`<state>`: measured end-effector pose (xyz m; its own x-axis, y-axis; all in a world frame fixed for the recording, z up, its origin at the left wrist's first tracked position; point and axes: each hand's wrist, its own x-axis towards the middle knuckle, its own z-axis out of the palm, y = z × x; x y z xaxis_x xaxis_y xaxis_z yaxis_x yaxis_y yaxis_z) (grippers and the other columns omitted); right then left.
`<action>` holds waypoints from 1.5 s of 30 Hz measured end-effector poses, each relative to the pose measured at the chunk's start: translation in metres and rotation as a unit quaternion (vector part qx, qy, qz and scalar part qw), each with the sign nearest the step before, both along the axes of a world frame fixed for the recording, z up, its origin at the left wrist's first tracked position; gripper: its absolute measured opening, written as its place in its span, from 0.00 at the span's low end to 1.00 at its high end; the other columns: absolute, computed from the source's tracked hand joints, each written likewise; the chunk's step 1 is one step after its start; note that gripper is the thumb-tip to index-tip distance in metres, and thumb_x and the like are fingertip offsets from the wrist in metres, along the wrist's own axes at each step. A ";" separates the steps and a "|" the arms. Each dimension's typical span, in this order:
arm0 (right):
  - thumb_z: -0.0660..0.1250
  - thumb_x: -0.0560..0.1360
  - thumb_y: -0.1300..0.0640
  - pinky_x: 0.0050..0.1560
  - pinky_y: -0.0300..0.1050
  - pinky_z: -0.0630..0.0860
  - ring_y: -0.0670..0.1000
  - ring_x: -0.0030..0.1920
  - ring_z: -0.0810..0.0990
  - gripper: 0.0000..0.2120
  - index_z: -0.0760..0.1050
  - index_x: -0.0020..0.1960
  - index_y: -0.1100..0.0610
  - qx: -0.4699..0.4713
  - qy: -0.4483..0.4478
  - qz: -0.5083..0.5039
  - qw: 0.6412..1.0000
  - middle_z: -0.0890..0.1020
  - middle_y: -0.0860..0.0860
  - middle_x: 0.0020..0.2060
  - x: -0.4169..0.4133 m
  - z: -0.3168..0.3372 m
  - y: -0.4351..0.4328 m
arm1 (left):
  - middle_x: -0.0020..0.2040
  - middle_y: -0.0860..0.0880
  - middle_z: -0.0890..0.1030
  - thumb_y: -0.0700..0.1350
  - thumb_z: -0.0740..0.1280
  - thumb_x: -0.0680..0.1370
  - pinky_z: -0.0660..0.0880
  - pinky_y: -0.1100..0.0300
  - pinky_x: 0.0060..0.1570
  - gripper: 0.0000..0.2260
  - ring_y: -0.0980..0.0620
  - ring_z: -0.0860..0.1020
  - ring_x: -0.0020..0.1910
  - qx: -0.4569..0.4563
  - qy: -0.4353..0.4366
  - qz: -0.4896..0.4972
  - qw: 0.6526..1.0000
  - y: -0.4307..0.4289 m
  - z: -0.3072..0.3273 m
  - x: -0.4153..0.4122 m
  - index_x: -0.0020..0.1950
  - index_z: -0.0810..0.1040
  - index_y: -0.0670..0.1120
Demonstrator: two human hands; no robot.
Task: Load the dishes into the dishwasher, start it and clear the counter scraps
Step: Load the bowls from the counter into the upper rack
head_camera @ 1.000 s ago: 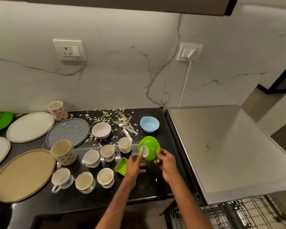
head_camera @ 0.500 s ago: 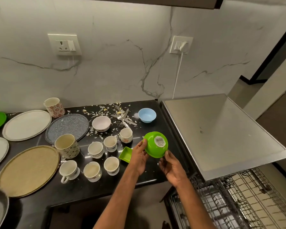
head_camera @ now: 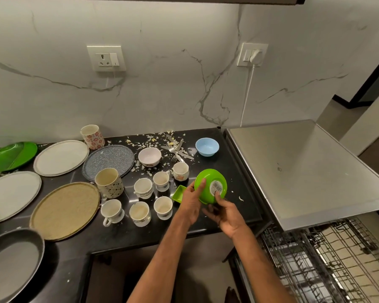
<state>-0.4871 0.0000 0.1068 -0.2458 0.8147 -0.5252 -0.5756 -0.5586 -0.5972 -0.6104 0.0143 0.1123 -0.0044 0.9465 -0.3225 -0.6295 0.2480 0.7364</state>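
- Here, at centre right of the frame, the green bowl (head_camera: 210,189) is held base towards the camera, label showing, above the tabletop (head_camera: 118,237).
- The left hand (head_camera: 192,206) has its grip clamped on the bowl's left rim. The right hand (head_camera: 228,217) has its grip clamped from below, thumb on the label.
- At lower right, the dishwasher rack (head_camera: 326,265) is pulled out; its contents cannot be made out.
- At left and centre, plates (head_camera: 60,157), cups (head_camera: 140,213), a blue bowl (head_camera: 206,146) and forks (head_camera: 175,152) are unloaded.
- Scraps (head_camera: 149,141) litter the tabletop's far edge.
- Judged stage: loading has barely begun; starting the machine and clearing the scraps remain.
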 end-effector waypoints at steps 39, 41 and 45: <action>0.72 0.76 0.52 0.59 0.52 0.79 0.53 0.60 0.78 0.24 0.68 0.69 0.49 0.051 -0.253 -0.184 0.948 0.76 0.55 0.65 0.289 -0.044 -0.008 | 0.45 0.45 0.86 0.39 0.68 0.78 0.82 0.58 0.37 0.11 0.51 0.85 0.40 -0.039 0.123 -0.219 0.967 0.009 -0.031 0.283 0.60 0.78 0.38; 0.74 0.75 0.52 0.65 0.50 0.76 0.53 0.64 0.75 0.30 0.66 0.73 0.50 0.087 -0.317 -0.136 0.935 0.74 0.53 0.66 0.324 -0.048 -0.018 | 0.46 0.44 0.86 0.40 0.67 0.79 0.82 0.57 0.36 0.11 0.49 0.84 0.40 -0.055 0.126 -0.241 0.961 0.009 -0.034 0.315 0.61 0.78 0.39; 0.79 0.70 0.55 0.57 0.32 0.76 0.50 0.65 0.75 0.40 0.60 0.75 0.52 0.133 -0.388 -0.115 0.905 0.73 0.49 0.65 0.392 -0.065 -0.039 | 0.49 0.43 0.85 0.41 0.68 0.79 0.82 0.57 0.38 0.12 0.49 0.85 0.44 -0.061 0.137 -0.293 0.944 0.008 -0.041 0.381 0.62 0.78 0.38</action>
<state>-0.0956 -0.0392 0.0415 0.3049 0.9203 -0.2450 -0.0074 -0.2550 -0.9669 -0.2299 0.0227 0.0714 0.4088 0.7689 -0.4916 -0.1482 0.5874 0.7956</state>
